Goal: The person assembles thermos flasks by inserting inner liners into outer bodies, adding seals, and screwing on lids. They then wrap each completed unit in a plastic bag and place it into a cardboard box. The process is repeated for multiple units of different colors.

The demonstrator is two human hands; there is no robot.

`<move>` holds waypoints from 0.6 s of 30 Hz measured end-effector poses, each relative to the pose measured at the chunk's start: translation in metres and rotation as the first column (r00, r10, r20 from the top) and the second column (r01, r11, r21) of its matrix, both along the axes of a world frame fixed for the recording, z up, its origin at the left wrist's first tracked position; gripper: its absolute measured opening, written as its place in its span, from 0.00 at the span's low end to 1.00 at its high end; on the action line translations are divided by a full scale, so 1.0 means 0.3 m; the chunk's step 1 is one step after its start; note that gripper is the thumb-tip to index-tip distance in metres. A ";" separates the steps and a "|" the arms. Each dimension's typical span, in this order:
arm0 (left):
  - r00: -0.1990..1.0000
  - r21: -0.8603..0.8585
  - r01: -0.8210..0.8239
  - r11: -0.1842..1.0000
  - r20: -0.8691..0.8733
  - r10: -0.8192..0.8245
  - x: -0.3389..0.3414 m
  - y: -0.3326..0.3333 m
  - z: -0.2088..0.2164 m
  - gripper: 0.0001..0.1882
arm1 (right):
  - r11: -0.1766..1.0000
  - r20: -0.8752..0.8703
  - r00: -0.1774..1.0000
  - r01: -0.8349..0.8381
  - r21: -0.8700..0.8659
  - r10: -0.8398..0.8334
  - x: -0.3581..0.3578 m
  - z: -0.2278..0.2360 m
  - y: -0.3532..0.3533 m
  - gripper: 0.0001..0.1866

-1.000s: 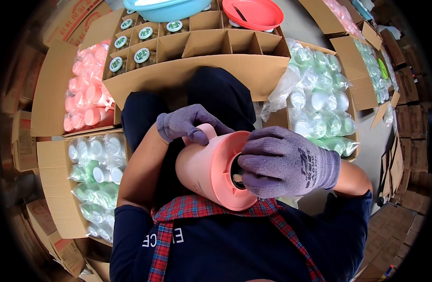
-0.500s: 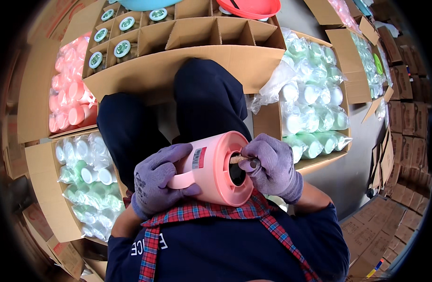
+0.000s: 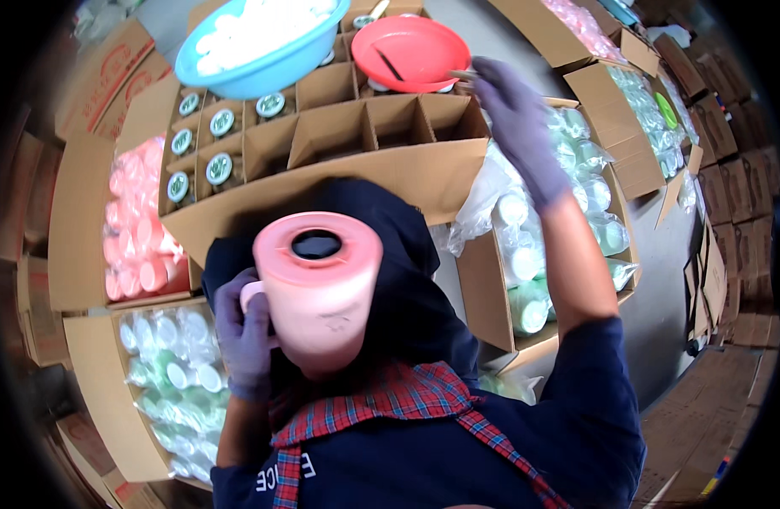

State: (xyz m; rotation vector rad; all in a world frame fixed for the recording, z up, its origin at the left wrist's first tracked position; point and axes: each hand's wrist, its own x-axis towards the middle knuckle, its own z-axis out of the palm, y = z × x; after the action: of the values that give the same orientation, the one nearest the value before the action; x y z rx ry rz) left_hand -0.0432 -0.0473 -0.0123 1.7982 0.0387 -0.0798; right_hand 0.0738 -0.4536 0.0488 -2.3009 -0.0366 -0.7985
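My left hand [image 3: 244, 331] is wrapped round the handle of a pink jug [image 3: 318, 301], held over my lap. A dark round opening lies in the pink end that faces up. My right hand [image 3: 507, 93] is stretched far forward and right, at the rim of a red bowl [image 3: 424, 53]. A thin tan stick-like tool [image 3: 463, 75] shows at its fingertips; blur hides its exact kind. Another thin dark stick [image 3: 388, 63] lies in the bowl. Both hands wear purple gloves.
A divided carton [image 3: 339, 174] stands before my knees, with several round-topped silvery pieces [image 3: 219, 168] in its cells. On it rests a blue basin [image 3: 263, 83] of white pieces. Open cartons of bagged pink parts [image 3: 144, 233] and pale green parts [image 3: 173, 373] stand around me.
My right hand has left the jug's opening and reached forward to the red bowl with the thin tool. The jug has shifted left and forward, its opening now facing up. The view has tilted forward.
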 end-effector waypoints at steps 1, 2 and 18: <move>0.997 -0.071 0.004 0.997 0.074 0.002 0.014 0.006 0.002 0.27 | 0.996 0.075 0.997 0.033 -0.080 -0.027 0.133 -0.081 -0.046 0.13; 0.989 -0.133 -0.006 0.991 0.142 0.025 0.013 0.012 0.010 0.30 | 0.967 0.089 0.992 0.105 -0.234 -0.087 0.255 -0.133 -0.071 0.12; 0.431 0.658 0.176 0.732 0.617 -0.659 0.129 -0.019 0.207 0.19 | 0.953 -0.645 0.703 0.256 -0.163 -0.299 -0.223 -0.595 -0.303 0.43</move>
State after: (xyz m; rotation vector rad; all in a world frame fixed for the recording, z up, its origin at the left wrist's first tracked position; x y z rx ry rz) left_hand -0.0046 -0.0531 0.0497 2.1570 -1.2500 0.4791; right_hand 0.0070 -0.5445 -0.1298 -2.5568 0.6356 -0.0563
